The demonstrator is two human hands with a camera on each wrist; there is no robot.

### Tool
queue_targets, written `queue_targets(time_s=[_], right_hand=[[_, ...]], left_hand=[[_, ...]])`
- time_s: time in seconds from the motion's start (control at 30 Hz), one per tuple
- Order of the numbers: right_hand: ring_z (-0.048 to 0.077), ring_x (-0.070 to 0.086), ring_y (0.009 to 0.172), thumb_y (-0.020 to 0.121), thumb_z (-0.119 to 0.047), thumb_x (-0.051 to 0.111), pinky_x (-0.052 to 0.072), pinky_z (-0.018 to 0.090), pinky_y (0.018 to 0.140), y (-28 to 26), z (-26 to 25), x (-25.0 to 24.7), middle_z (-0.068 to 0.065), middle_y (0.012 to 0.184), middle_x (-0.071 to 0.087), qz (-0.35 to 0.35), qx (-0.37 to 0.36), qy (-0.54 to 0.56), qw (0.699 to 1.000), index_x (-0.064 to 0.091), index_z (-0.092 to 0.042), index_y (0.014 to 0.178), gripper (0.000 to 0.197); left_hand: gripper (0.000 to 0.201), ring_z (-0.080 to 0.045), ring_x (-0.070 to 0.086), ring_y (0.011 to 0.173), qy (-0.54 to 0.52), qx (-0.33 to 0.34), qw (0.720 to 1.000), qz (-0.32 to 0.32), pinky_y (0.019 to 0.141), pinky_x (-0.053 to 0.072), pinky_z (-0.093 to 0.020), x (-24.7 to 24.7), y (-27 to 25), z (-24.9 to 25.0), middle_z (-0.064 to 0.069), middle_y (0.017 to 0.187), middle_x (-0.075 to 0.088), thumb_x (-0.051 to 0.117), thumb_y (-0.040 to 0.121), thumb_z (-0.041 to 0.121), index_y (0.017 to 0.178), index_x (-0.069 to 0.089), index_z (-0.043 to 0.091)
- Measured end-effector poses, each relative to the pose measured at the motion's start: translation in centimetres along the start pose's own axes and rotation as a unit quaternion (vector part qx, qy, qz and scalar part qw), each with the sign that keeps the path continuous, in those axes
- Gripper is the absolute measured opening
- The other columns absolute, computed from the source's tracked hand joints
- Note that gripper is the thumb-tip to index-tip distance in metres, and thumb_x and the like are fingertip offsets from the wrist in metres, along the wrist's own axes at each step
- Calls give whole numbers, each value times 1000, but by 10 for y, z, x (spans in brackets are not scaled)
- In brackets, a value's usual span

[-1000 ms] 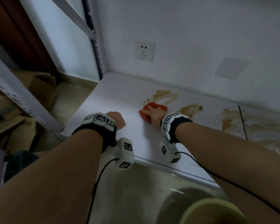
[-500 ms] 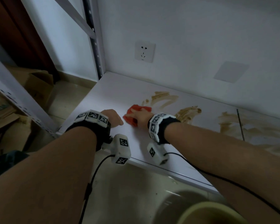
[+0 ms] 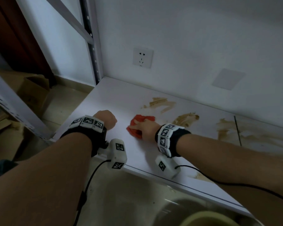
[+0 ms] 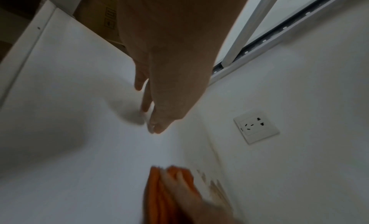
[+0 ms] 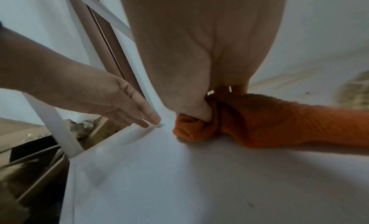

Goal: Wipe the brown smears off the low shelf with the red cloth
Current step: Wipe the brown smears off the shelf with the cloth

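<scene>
Here, your right hand (image 3: 146, 128) gripped the red cloth (image 3: 138, 126) on the low shelf (image 3: 119, 98), brown smears (image 3: 160, 103) just beyond it; your left hand (image 5: 111, 104) rested open beside.

**Both arms reach forward and down**

The left hand (image 3: 106, 118) rests on straight fingertips (image 5: 153, 117), holding nothing. The right hand (image 3: 146, 127) lies palm-down, its thumb (image 5: 203, 113) and fingers gripping. Both forearms are bare, with banded wrists.

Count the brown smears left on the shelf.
4, perhaps more: one behind the cloth, one right of it, one near the seam, faint streaks beyond it. The right arm may hide others.
</scene>
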State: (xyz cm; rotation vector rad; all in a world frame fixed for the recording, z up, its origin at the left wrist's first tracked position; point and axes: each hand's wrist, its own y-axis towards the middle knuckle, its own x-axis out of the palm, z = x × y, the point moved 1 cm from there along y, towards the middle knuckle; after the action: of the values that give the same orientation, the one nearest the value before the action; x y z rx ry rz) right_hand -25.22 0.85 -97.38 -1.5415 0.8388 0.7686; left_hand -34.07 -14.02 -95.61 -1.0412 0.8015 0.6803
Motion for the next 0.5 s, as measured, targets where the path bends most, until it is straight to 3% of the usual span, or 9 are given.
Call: queue_targets(time_s=[0.07, 0.13, 0.23, 0.33, 0.43, 0.5], right_hand=[[32, 18, 144, 100, -18, 42, 13, 35, 116, 10, -5, -8, 3, 160, 10, 2, -8, -9, 1000, 20, -32, 150, 56], [31, 16, 144, 101, -18, 37, 10, 34, 115, 21, -7, -15, 5, 159, 14, 22, -2, 0, 1000, 22, -28, 150, 52], [33, 15, 144, 103, -24, 31, 8, 41, 117, 39, 3, -22, 4, 159, 12, 30, 13, 15, 999, 22, -29, 150, 48], [28, 20, 144, 103, -34, 28, 13, 40, 119, 48, 28, -22, 2, 155, 26, 85, 30, 31, 995, 33, -27, 146, 45], [26, 14, 146, 103, -25, 29, 6, 33, 120, 33, 47, -18, 5, 158, 18, 86, 63, 32, 994, 26, -19, 149, 47], [28, 13, 146, 103, -21, 32, 5, 29, 117, 19, 41, -14, 9, 158, 15, 68, 67, 52, 994, 23, -15, 150, 49]], left_hand=[[36, -24, 50, 127, 23, 1, 1000, 22, 108, 39, -30, 3, 1, -5, -7, 138, 52, 41, 96, 9, 126, 61, 8], [34, -24, 52, 124, 32, -3, 999, 20, 107, 41, -31, 8, 2, -9, -7, 134, 55, 44, 93, 8, 121, 64, 7], [34, -23, 53, 123, 33, -6, 999, 19, 106, 43, -30, 12, 3, -12, -6, 133, 56, 44, 93, 10, 120, 65, 10], [34, -24, 54, 122, 24, -11, 1000, 10, 102, 44, -29, 11, 7, -14, -7, 131, 58, 45, 93, 10, 120, 64, 9], [31, -25, 56, 118, 46, -4, 999, 5, 97, 44, -29, 10, 11, -10, -10, 128, 59, 45, 94, 10, 117, 65, 5], [26, -23, 58, 109, 65, -8, 998, 3, 87, 44, -29, 8, 11, -6, -12, 127, 59, 43, 95, 12, 106, 65, 5]])
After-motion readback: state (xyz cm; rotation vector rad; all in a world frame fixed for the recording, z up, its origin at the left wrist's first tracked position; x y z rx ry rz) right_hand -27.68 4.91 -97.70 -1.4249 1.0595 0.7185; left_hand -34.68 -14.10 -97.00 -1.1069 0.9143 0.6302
